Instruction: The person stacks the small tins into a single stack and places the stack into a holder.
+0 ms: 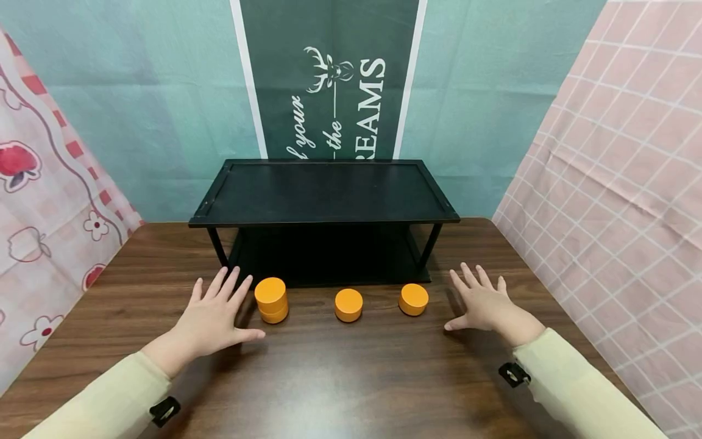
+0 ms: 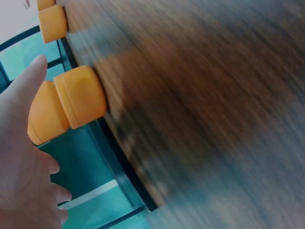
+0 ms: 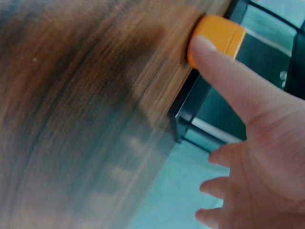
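Note:
Several round orange tins stand in a row in front of a black two-tier rack. At the left, one orange tin sits on top of another orange tin. A single orange tin is in the middle, and another orange tin is at the right. My left hand, fingers spread, hovers just left of the stacked pair and holds nothing. Fingers also spread, my right hand is to the right of the right-hand tin, with nothing in it. In the left wrist view the stacked tins appear beyond my thumb.
The rack's lower shelf lies behind the tins on the brown wooden table. A teal cloth hangs behind. Patterned pink cloths border the left and right sides.

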Demonstrator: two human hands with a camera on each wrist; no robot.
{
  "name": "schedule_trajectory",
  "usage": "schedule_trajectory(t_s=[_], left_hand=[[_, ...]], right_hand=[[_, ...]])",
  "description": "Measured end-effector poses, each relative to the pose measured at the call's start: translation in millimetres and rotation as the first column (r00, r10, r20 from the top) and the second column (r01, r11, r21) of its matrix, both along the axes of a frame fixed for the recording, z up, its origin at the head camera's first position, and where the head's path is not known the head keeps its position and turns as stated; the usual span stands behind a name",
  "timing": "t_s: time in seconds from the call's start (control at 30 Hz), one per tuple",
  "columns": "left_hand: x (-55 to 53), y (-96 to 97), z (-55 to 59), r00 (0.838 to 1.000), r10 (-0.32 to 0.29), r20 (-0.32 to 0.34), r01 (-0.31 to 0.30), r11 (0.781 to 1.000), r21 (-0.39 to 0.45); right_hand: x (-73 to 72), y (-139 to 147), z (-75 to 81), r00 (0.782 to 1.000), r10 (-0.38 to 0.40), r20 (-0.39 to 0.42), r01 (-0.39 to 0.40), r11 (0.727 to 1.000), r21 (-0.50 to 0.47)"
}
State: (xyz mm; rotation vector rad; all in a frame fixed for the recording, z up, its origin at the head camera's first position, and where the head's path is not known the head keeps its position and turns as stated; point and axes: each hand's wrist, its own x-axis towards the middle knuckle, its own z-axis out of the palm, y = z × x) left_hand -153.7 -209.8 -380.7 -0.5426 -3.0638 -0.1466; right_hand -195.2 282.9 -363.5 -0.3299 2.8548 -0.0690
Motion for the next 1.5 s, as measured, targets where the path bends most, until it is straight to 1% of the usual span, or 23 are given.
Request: schedule_trajectory(t_s=[0.17, 0.3, 0.4, 0.57, 0.67, 0.77, 0.87, 0.93, 0.97, 1.03, 1.1, 1.17, 1.23, 1.3, 1.37, 1.4, 1.47, 1.5], left_hand=[[-1.3, -0.6, -3.8, 1.000, -0.002, 0.024, 0.002, 1.000, 0.026], [-2.1, -2.7, -4.2, 0.999, 0.006, 0.032, -0.007, 0.999, 0.040], [-2.3, -3.7, -4.0, 0.999, 0.013, 0.038, -0.014, 0.999, 0.043], [-2.5, -1.7, -3.0, 0.999, 0.007, 0.035, -0.009, 0.998, 0.056], [-3.1, -0.4, -2.1, 1.000, 0.002, 0.029, -0.004, 0.998, 0.067], [-4.2, -0.1, -2.5, 0.999, 0.003, 0.037, -0.006, 0.997, 0.078], [-6.5, 0.3, -4.9, 0.999, -0.004, 0.053, -0.002, 0.993, 0.122], [-8.9, 1.0, -7.1, 0.997, -0.020, 0.074, 0.005, 0.981, 0.192], [-10.2, 1.4, -8.3, 0.995, -0.031, 0.094, 0.007, 0.970, 0.242], [-13.1, 1.7, -10.5, 0.987, -0.055, 0.148, 0.000, 0.936, 0.353], [-15.8, 1.3, -12.3, 0.975, -0.081, 0.209, -0.026, 0.886, 0.463], [-18.2, 0.6, -14.5, 0.957, -0.105, 0.269, -0.066, 0.829, 0.556], [-20.4, -0.3, -17.0, 0.939, -0.132, 0.319, -0.109, 0.763, 0.637], [-21.9, -1.1, -19.6, 0.916, -0.169, 0.365, -0.159, 0.682, 0.714], [-22.8, -1.7, -22.5, 0.890, -0.205, 0.407, -0.215, 0.600, 0.771], [-23.0, -1.6, -24.1, 0.879, -0.219, 0.424, -0.241, 0.564, 0.790], [-22.7, -1.2, -27.2, 0.862, -0.238, 0.448, -0.284, 0.505, 0.815], [-22.7, -0.6, -28.9, 0.858, -0.243, 0.453, -0.296, 0.486, 0.822]], right_hand=[[-0.5, 4, -0.7, 1.000, -0.013, 0.016, 0.013, 1.000, -0.014], [1.7, 3, 0.2, 0.999, 0.004, -0.042, -0.005, 0.999, -0.032], [3.9, 0, 0.1, 0.997, 0.025, -0.078, -0.028, 0.999, -0.027], [5.5, -4, -2.5, 0.994, 0.047, -0.100, -0.049, 0.999, -0.020], [5.1, -5, -4.0, 0.993, 0.050, -0.104, -0.054, 0.998, -0.035], [4.8, -6, -5.8, 0.992, 0.054, -0.111, -0.062, 0.996, -0.066], [3.9, -8, -8.5, 0.991, 0.060, -0.123, -0.076, 0.989, -0.127], [2.8, -9, -10.3, 0.989, 0.070, -0.133, -0.094, 0.979, -0.181], [2.0, -10, -11.4, 0.988, 0.074, -0.132, -0.102, 0.971, -0.216], [0.3, -11, -13.3, 0.991, 0.073, -0.112, -0.103, 0.949, -0.299], [-1.3, -13, -14.9, 0.994, 0.067, -0.087, -0.095, 0.923, -0.374], [-3.0, -13, -16.7, 0.997, 0.058, -0.053, -0.075, 0.896, -0.438], [-4.4, -14, -18.5, 0.999, 0.044, -0.023, -0.050, 0.872, -0.487], [-5.8, -15, -20.9, 0.999, 0.036, 0.000, -0.030, 0.850, -0.527], [-6.8, -17, -23.7, 0.999, 0.027, 0.025, -0.008, 0.827, -0.563], [-7.1, -17, -25.1, 0.999, 0.022, 0.032, 0.001, 0.818, -0.575], [-7.5, -19, -28.3, 0.999, 0.014, 0.044, 0.015, 0.805, -0.593], [-7.6, -20, -29.8, 0.999, 0.011, 0.048, 0.020, 0.800, -0.600]])
